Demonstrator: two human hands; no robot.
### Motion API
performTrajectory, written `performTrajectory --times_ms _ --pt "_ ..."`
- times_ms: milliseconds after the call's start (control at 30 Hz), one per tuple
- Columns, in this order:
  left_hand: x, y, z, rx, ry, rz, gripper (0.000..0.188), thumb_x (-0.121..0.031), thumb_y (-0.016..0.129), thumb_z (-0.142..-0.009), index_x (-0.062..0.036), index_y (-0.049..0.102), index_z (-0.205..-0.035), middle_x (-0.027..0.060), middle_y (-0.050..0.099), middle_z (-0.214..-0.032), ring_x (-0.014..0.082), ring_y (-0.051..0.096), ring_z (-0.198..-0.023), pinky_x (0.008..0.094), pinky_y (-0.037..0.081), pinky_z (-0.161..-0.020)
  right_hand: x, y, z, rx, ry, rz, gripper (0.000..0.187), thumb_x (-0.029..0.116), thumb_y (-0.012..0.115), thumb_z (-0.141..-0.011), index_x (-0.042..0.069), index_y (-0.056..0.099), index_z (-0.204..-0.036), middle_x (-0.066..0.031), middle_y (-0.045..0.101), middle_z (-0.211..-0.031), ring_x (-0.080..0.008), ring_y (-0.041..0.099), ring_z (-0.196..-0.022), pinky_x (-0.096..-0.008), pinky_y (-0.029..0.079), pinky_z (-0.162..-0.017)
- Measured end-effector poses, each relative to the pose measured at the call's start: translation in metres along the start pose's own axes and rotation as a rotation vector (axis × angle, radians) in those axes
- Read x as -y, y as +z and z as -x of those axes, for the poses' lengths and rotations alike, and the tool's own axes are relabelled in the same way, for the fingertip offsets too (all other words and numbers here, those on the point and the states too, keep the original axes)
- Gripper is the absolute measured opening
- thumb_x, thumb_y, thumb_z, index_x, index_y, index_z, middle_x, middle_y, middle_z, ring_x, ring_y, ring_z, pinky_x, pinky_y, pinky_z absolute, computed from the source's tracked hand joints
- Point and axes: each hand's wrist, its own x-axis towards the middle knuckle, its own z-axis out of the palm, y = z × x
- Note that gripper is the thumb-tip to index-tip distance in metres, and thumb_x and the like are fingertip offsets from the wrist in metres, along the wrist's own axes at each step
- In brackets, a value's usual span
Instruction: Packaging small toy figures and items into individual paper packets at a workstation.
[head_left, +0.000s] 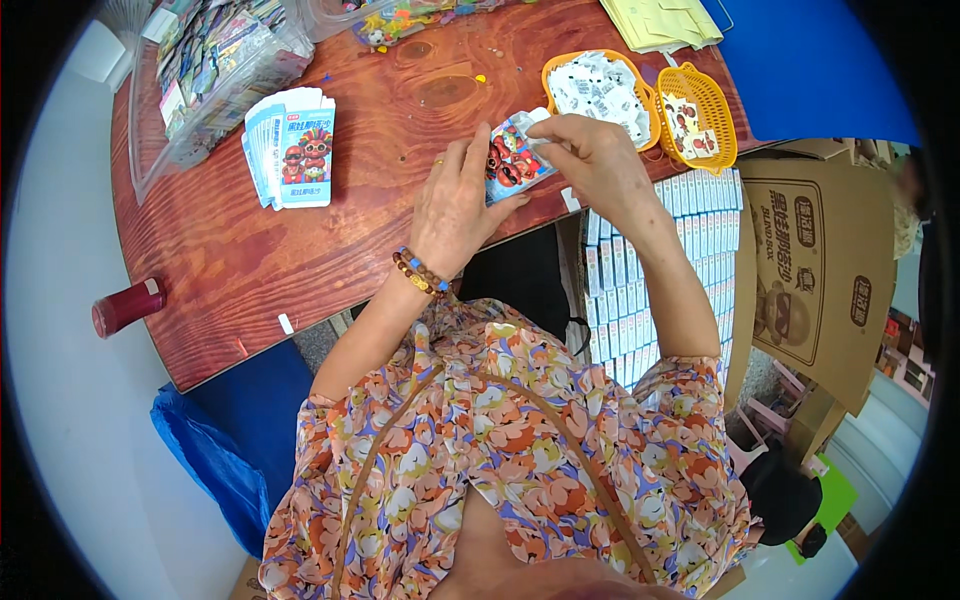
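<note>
In the head view, a person in a flowery shirt point(510, 410) works at a red-brown wooden table point(400, 120). A small box point(515, 160) with bright cartoon pictures is in the upper middle of the frame, over the table near its front edge. It leans over to one side.

The left hand point(448, 205) holds the box. Its long fingers lie close together along one side, and its thumb reaches under the lower edge. Two bead bracelets point(422, 272) are on that wrist. The right hand point(600, 165) is at the other end of the box, by a white flap. Its thumb and pointing finger are bent close together there, but one cannot tell if they pinch the flap.

Just right of the top middle sits an orange basket point(549, 70) full of white packets point(597, 88). A yellow basket point(720, 95) beside it has little picture cards point(690, 130) in it. At the upper left, a pile of flat blue boxes point(300, 150) is fanned out near a clear tub point(143, 150) of shiny packets. A dark red cup point(128, 307) lies on its side at the left. Right of the middle, below the baskets, small boxes stand in neat rows point(660, 270).
</note>
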Motion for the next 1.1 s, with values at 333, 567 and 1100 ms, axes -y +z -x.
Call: performTrajectory --times_ms 333,567,1100 --pt "-0.006 -0.002 -0.001 0.039 -0.078 0.077 0.086 -0.026 0.086 -0.073 0.0022 0.042 -0.142 0.0198 0.057 -0.119 0.0379 0.06 -0.107 0.0456 0.054 -0.085 0.009 -0.007 0.004 -0.078 0.059 -0.109 0.029 0.011 0.06 -0.097 0.005 0.066 -0.126 -0.0056 0.075 -0.092 -0.0032 0.054 -0.054 -0.0223 0.045 -0.047" --pt "0.0 0.005 -0.002 -0.053 0.025 0.085 0.086 -0.025 0.085 -0.074 0.0017 0.041 -0.143 0.0218 0.056 -0.123 0.0387 0.06 -0.108 0.045 0.053 -0.088 0.008 -0.017 0.019 -0.014 -0.002 -0.111 0.034 0.007 0.056 -0.099 0.007 0.061 -0.133 -0.0014 0.075 -0.099 -0.0027 0.053 -0.059 -0.018 0.043 -0.055" --pt "0.01 -0.004 0.015 -0.084 0.025 0.13 0.085 -0.025 0.088 -0.071 -0.002 0.046 -0.141 0.0189 0.06 -0.118 0.0365 0.061 -0.106 0.044 0.052 -0.086 -0.191 -0.124 0.01 -0.25 0.379 0.546 0.019 0.01 0.07 -0.085 0.001 0.07 -0.102 -0.0061 0.068 -0.078 -0.0146 0.062 -0.059 -0.0304 0.046 -0.053"
